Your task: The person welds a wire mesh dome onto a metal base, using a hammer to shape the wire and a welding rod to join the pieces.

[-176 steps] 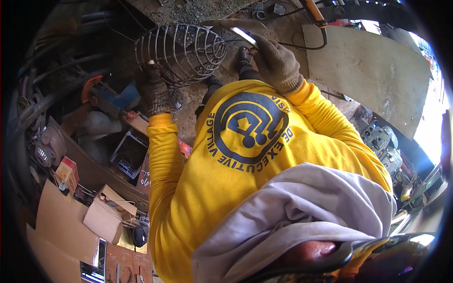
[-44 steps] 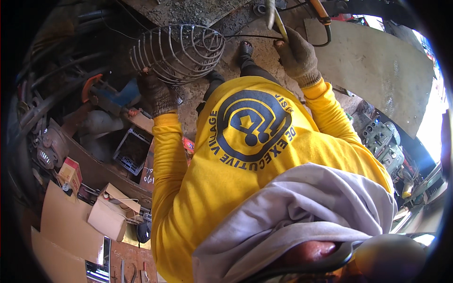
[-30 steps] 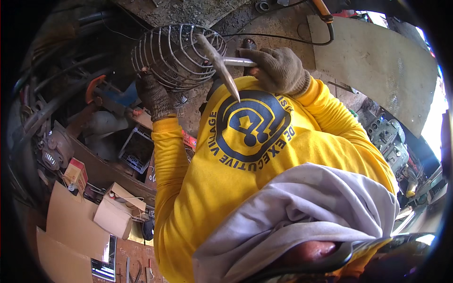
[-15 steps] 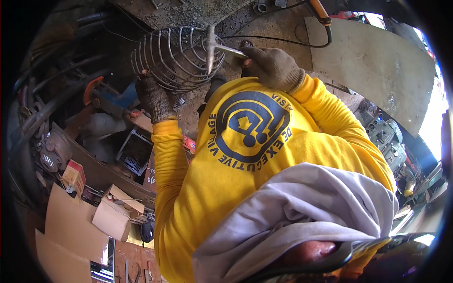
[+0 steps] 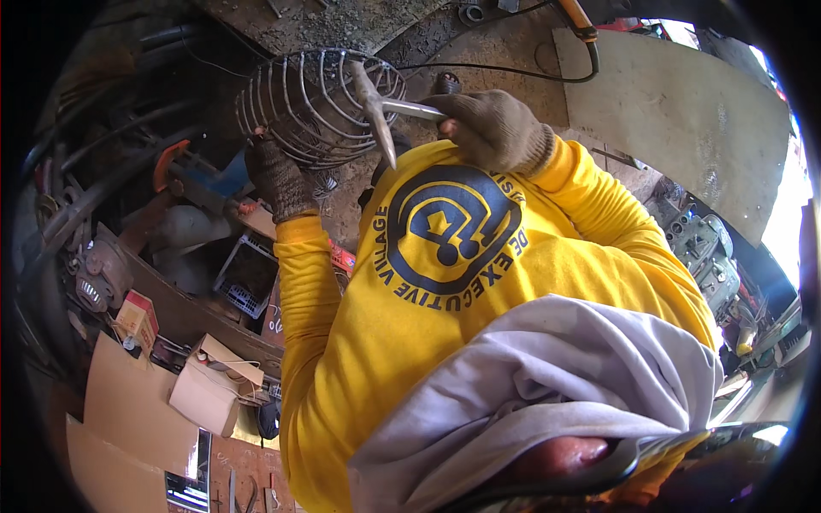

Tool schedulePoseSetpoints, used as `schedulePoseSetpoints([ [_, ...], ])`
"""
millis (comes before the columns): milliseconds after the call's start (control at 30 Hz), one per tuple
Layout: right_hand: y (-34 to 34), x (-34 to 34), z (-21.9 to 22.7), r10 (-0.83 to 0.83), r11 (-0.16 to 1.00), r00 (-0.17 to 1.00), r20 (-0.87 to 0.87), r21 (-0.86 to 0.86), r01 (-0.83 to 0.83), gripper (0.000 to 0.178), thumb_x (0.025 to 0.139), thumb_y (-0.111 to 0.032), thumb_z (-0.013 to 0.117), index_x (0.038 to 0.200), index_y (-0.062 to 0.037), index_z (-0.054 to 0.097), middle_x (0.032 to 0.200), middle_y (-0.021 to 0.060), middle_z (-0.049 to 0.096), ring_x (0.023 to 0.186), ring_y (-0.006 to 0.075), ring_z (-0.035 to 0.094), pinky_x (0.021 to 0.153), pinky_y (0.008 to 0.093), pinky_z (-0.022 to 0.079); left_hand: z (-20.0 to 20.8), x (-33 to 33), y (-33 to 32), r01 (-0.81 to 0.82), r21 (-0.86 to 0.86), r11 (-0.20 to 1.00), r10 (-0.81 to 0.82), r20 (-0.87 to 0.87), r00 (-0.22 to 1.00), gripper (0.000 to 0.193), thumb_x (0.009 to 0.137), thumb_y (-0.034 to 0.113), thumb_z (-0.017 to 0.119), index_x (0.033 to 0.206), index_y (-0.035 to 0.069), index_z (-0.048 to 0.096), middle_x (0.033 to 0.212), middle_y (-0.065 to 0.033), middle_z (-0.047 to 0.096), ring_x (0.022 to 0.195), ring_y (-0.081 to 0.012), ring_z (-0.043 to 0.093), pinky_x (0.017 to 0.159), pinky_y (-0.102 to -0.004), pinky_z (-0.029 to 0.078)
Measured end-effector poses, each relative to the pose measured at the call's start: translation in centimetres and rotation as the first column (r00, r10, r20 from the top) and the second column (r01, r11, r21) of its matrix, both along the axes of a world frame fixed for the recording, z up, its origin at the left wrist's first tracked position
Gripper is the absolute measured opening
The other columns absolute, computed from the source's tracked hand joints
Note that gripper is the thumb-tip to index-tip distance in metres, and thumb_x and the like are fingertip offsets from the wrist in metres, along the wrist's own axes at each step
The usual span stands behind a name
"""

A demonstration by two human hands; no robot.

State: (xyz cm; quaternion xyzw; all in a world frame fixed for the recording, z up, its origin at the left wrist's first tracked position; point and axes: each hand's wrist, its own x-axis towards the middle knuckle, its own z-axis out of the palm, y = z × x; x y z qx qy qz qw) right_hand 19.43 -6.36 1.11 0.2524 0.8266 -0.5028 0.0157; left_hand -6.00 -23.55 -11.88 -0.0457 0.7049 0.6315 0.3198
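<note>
My left hand (image 5: 278, 175), in a dark glove, grips the lower rim of a dome-shaped wire cage (image 5: 312, 98) made of thin steel rods. My right hand (image 5: 494, 128), in a brown knit glove, is closed on the metal handle of a pointed chipping hammer (image 5: 376, 107). The hammer's head lies across the right side of the cage, its long pick pointing down. Both arms wear yellow sleeves, and a grey cloth lies over my chest below them.
A black cable with an orange-handled holder (image 5: 581, 21) runs over the rusty work surface (image 5: 342, 21) behind the cage. A large grey board (image 5: 684, 111) leans at right. Cardboard boxes (image 5: 205, 393), a dark crate (image 5: 248, 274) and scrap metal fill the left; a machine part (image 5: 705, 248) sits at right.
My right hand raised the hammer high, then brought it down to the cage; its head has shifted across the cage's right side. My left hand kept holding the cage.
</note>
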Motion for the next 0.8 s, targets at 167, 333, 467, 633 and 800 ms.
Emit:
schedulePoseSetpoints([
  [167, -0.2, -0.3, -0.8, -0.141, 0.99, 0.989, 0.046, 0.027, 0.14, 0.034, 0.096, -0.027, 0.055, 0.12, -0.0038, 0.063, 0.085, 0.0191, 0.068, 0.08, 0.0368, 0.068, 0.072, 0.0442, 0.053, -1.5, -1.0, -0.9, 0.054, 0.018, 0.998, -0.055, 0.076, 0.996, 0.055, 0.095, 0.048, 0.059, 0.121, 0.001, 0.058, 0.119, -0.0121, 0.063, 0.103, -0.0243, 0.063, 0.089, -0.0381, 0.052],
  [333, -0.1, -1.0, -0.6, -0.113, 0.992, 0.977, 0.178, -0.043, 0.122, 0.037, 0.098, -0.029, 0.055, 0.122, -0.0011, 0.061, 0.088, 0.0228, 0.067, 0.082, 0.038, 0.068, 0.073, 0.0435, 0.053, -1.0, -0.6, -0.6, 0.053, 0.044, 0.998, -0.055, 0.03, 0.998, 0.056, 0.093, 0.053, 0.06, 0.113, 0.002, 0.058, 0.109, -0.0123, 0.064, 0.098, -0.0223, 0.062, 0.083, -0.0355, 0.052],
  [467, 0.0, 0.0, -1.4, -0.265, 0.959, 0.964, 0.003, -0.108, 0.263, 0.035, 0.098, -0.025, 0.056, 0.123, -0.0004, 0.06, 0.084, 0.0197, 0.067, 0.08, 0.0336, 0.07, 0.069, 0.0389, 0.054, -1.7, -1.0, -1.1, 0.116, -0.015, 0.993, -0.115, 0.034, 0.993, 0.057, 0.093, 0.055, 0.059, 0.115, 0.001, 0.056, 0.111, -0.0127, 0.063, 0.098, -0.0223, 0.062, 0.083, -0.0363, 0.052],
  [633, 3.3, 0.9, -0.4, -0.396, 0.866, 0.885, -0.246, 0.22, 0.449, 0.028, 0.095, -0.02, 0.062, 0.119, -0.0047, 0.064, 0.082, 0.0141, 0.068, 0.075, 0.0284, 0.07, 0.063, 0.0326, 0.055, -1.8, -1.4, -1.6, 0.061, 0.089, 0.994, -0.069, 0.091, 0.993, 0.06, 0.094, 0.055, 0.059, 0.118, 0.001, 0.055, 0.114, -0.0129, 0.062, 0.1, -0.0222, 0.062, 0.085, -0.0364, 0.051],
  [800, 13.9, 4.2, 1.0, -0.381, 0.429, 0.871, -0.31, 0.775, 0.464, 0.027, 0.095, -0.019, 0.06, 0.114, -0.0004, 0.064, 0.081, 0.0042, 0.066, 0.065, 0.0129, 0.06, 0.057, 0.0285, 0.049, 3.2, -2.5, -0.6, 0.191, 0.118, 0.974, -0.174, -0.145, 0.974, 0.065, 0.093, 0.056, 0.059, 0.127, 0.0, 0.053, 0.118, -0.0125, 0.062, 0.103, -0.0213, 0.061, 0.09, -0.036, 0.049],
])
